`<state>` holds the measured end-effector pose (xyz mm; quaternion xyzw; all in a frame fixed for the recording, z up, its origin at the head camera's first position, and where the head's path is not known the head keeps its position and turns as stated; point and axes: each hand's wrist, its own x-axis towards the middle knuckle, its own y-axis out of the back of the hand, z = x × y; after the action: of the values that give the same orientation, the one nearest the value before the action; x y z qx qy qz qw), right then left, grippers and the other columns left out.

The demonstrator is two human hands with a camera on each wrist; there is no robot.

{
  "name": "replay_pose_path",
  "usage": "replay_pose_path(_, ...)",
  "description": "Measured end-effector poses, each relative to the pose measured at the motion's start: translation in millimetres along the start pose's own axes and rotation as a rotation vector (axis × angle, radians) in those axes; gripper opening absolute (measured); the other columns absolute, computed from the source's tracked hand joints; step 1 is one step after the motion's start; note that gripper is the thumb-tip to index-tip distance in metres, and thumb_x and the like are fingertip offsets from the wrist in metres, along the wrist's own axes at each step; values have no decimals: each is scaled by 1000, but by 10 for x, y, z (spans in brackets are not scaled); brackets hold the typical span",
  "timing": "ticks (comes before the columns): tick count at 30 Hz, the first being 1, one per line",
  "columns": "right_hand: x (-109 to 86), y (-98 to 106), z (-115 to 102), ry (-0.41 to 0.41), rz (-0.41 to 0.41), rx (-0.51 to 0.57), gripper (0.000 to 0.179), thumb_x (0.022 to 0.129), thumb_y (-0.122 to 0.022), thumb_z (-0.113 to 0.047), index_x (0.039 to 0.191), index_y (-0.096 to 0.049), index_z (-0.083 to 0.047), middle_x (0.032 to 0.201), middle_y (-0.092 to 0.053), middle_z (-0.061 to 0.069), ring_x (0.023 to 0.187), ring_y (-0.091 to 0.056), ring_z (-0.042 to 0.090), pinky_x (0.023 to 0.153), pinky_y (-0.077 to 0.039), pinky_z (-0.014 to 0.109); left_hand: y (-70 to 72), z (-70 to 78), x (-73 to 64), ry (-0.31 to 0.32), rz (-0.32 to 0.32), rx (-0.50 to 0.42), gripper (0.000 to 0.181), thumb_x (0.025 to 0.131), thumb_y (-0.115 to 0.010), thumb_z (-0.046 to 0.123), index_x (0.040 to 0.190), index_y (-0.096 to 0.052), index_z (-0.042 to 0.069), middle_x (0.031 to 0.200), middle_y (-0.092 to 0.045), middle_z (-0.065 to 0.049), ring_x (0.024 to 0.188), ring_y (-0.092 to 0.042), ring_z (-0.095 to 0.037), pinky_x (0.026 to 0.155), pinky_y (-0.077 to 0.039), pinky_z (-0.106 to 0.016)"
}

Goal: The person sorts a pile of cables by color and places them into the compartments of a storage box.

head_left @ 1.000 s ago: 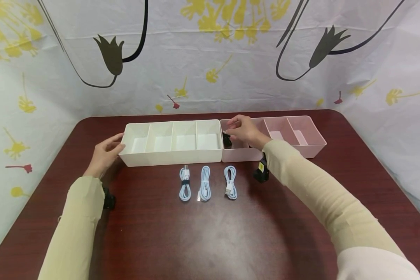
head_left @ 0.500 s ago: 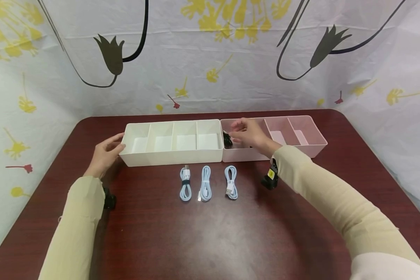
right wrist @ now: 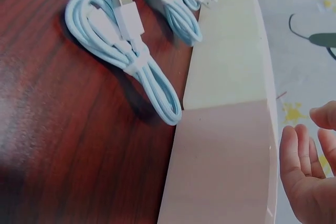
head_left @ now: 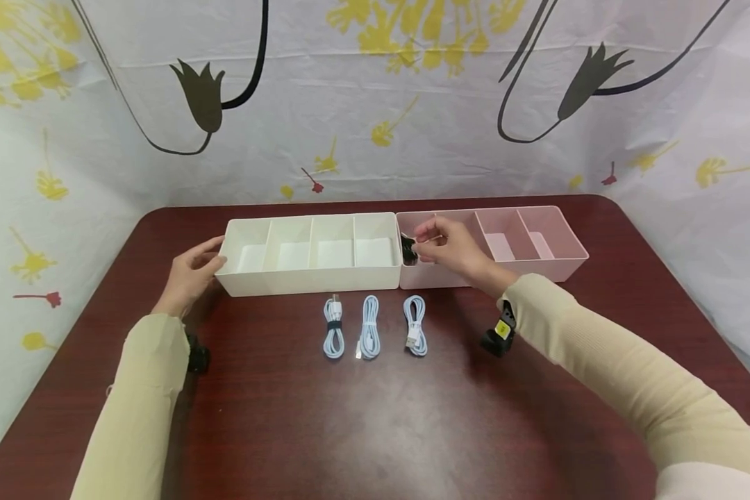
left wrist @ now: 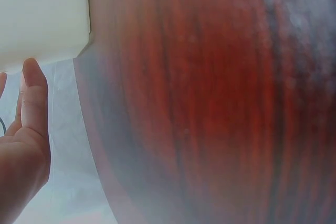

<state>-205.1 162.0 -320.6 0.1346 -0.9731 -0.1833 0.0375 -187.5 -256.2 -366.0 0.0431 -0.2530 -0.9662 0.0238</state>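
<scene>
My left hand (head_left: pixel 190 273) rests its fingertips against the left end of the white divided box (head_left: pixel 306 282); in the left wrist view a straight finger (left wrist: pixel 34 95) meets that box's wall. My right hand (head_left: pixel 448 244) is over the left part of the pink divided box (head_left: pixel 559 269), fingers loosely bent. Beside its fingertips, a black bundled cable (head_left: pixel 409 250) lies in the pink box's leftmost compartment. The right wrist view shows thumb and fingers apart, with nothing between them. Part of the pink box's inside is hidden behind this hand.
In front of the boxes lie three pale blue bundled cables: a left one (head_left: pixel 334 330) with a dark strap, a middle one (head_left: pixel 369 328) and a right one (head_left: pixel 415 326). The boxes stand end to end near the back edge of the dark red table (head_left: pixel 325 423). A patterned sheet (head_left: pixel 450 153) hangs behind.
My right hand and forearm have shifted a little to the right and toward me, the fingers drawing back slightly at the black cable. The left hand keeps its place at the white box.
</scene>
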Motion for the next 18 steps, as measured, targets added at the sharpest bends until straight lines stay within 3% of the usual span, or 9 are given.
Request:
replay_pose_path(4, -64, 0, -5, 18, -16, 34, 30, 81, -58, 3, 106, -48, 15, 95, -53, 20, 73, -56, 18, 68, -50, 30, -18, -11, 7, -2, 1, -5, 54, 90, -48, 37, 138, -34, 17, 125, -42, -19, 104, -45, -24, 82, -43, -37)
replay_pose_path(11, -171, 18, 23, 34, -22, 62, 29, 79, -60, 6, 104, -49, 16, 94, -52, 23, 68, -56, 9, 66, -50, 27, -52, -32, 18, 10, 11, -21, 52, 89, -50, 36, 137, -36, 20, 125, -43, -18, 98, -47, -18, 72, -44, -23)
replay_pose_path(18, -280, 25, 37, 84, -21, -21, 26, 78, -61, 5, 101, -52, 14, 91, -54, 21, 69, -55, 8, 65, -47, 19, -9, -5, 13, 6, 3, -13, 52, 90, -48, 36, 138, -35, 19, 125, -42, -18, 100, -46, -22, 74, -44, -26)
